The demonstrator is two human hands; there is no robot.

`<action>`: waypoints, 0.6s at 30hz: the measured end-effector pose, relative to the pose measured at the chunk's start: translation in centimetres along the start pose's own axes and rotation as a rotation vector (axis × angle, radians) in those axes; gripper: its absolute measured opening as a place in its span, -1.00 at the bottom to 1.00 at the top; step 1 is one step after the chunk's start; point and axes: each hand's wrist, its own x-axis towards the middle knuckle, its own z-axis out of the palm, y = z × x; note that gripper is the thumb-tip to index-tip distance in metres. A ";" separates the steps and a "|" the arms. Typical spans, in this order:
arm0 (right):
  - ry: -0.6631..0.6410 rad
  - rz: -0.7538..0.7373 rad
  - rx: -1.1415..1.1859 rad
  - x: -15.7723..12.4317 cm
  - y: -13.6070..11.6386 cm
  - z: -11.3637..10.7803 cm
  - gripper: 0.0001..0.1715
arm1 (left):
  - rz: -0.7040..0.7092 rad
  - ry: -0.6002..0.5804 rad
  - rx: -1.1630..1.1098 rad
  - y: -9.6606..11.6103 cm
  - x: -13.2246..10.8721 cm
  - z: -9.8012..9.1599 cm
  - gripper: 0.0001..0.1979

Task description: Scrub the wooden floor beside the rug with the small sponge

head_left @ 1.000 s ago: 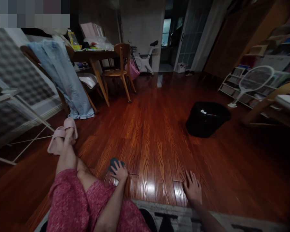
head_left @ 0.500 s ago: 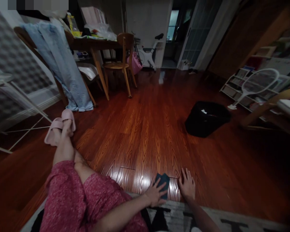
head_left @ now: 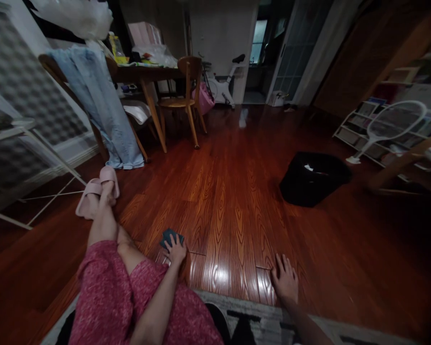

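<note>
My left hand [head_left: 176,251] lies on a dark teal cloth [head_left: 168,235] with its fingers spread, pressing it to the wooden floor [head_left: 233,225] beside my knees. Part of the cloth is hidden under the palm and fingers. On the right, my right hand [head_left: 286,280] rests on the boards close to the rug's edge, its fingers stretched out and holding nothing. Between the two hands, the boards shine with reflected light.
A black bin [head_left: 301,184] stands ahead on the right, near a white racket [head_left: 395,124]. To the left are my legs in pink slippers [head_left: 89,203] and a chair draped with jeans [head_left: 104,110]. A patterned rug [head_left: 208,298] lies beneath me.
My left hand has slid the cloth across the floor to the left and slightly forward. My right hand has stayed on about the same spot. The view has shifted a little.
</note>
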 end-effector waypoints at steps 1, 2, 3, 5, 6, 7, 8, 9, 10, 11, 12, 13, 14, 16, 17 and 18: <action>-0.002 0.001 0.008 0.0 0.1 0.1 -0.23 | -0.016 -0.009 0.004 0.0 -0.1 0.1 -0.38; -0.003 0.002 0.017 0.0 0.2 0.2 -0.23 | -0.013 -0.019 0.008 0.4 -0.5 0.4 -0.35; -0.003 0.002 0.027 0.1 0.2 0.3 -0.22 | 0.008 -0.031 0.011 1.2 -1.1 0.8 -0.32; -0.002 0.003 0.043 0.1 0.3 0.5 -0.22 | 0.116 -0.062 0.014 3.4 -3.0 2.2 -0.25; -0.002 0.002 0.048 0.1 0.4 0.6 -0.22 | 0.219 -0.083 0.014 4.7 -4.2 3.3 -0.22; -0.003 0.001 0.051 0.1 0.4 0.6 -0.22 | 0.430 -0.130 0.031 5.8 -5.6 4.5 -0.20; -0.004 0.000 0.052 0.1 0.5 0.6 -0.22 | 0.662 -0.179 0.037 6.9 -7.1 5.9 -0.20; -0.002 -0.001 0.051 0.1 0.5 0.6 -0.22 | 0.872 -0.239 0.041 7.8 -8.7 7.4 -0.20; 0.003 -0.004 0.047 0.1 0.6 0.7 -0.21 | 1.060 -0.313 0.042 8.6 -10.2 8.9 -0.22; 0.010 -0.008 0.043 0.1 0.6 0.7 -0.20 | 1.233 -0.367 0.041 9.1 -11.5 10.5 -0.27; 0.016 -0.010 0.037 0.1 0.6 0.7 -0.20 | 1.372 -0.389 0.028 9.6 -12.6 11.8 -0.30; 0.020 -0.012 0.032 0.2 0.6 0.7 -0.19 | 1.451 -0.387 0.011 9.9 -13.3 12.8 -0.30; 0.020 -0.012 0.027 0.2 0.6 0.6 -0.19 | 1.496 -0.380 -0.001 10.2 -13.6 13.4 -0.32; 0.015 -0.006 0.022 0.2 0.6 0.6 -0.19 | 1.507 -0.368 -0.023 10.3 -13.0 13.2 -0.36; 0.014 -0.003 0.022 0.2 0.6 0.6 -0.19 | 1.470 -0.361 -0.037 10.2 -12.1 12.4 -0.37; 0.015 0.000 0.023 0.2 0.6 0.7 -0.19 | 1.404 -0.347 -0.054 9.9 -10.9 11.3 -0.37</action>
